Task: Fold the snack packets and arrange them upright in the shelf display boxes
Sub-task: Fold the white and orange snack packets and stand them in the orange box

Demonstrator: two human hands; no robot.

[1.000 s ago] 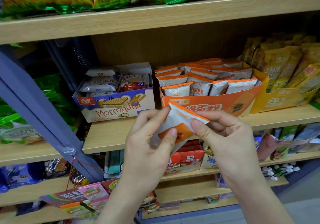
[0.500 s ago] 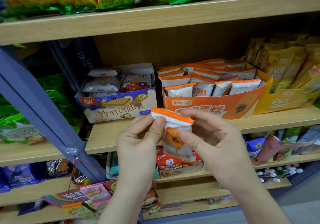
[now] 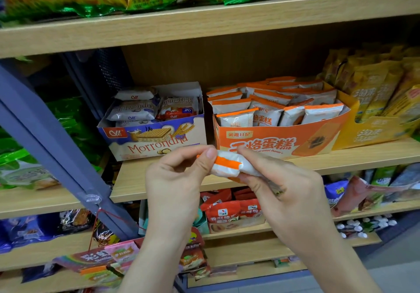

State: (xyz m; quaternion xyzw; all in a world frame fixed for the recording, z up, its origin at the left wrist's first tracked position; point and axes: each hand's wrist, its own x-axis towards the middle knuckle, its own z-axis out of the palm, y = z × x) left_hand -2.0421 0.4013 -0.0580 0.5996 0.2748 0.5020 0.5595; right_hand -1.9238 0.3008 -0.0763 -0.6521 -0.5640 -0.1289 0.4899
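Note:
A small white snack packet (image 3: 228, 165) with an orange sealed edge is held between both hands in front of the middle shelf. My left hand (image 3: 175, 179) pinches its left end with thumb and forefinger. My right hand (image 3: 284, 190) grips its right part, and the orange edge lies bent over across the packet. Just behind stands the orange display box (image 3: 279, 140), holding several upright white-and-orange packets (image 3: 270, 108) of the same kind.
A white and blue Morrondna wafer box (image 3: 156, 143) stands left of the orange box, a yellow display box (image 3: 372, 131) to its right. The wooden shelf edge (image 3: 341, 158) runs behind the hands. A blue slanted post (image 3: 52, 147) crosses at left. Lower shelves hold more snacks.
The packet has been turned and its orange top edge bent down over the body. Both hands have dropped slightly and drawn closer together around it.

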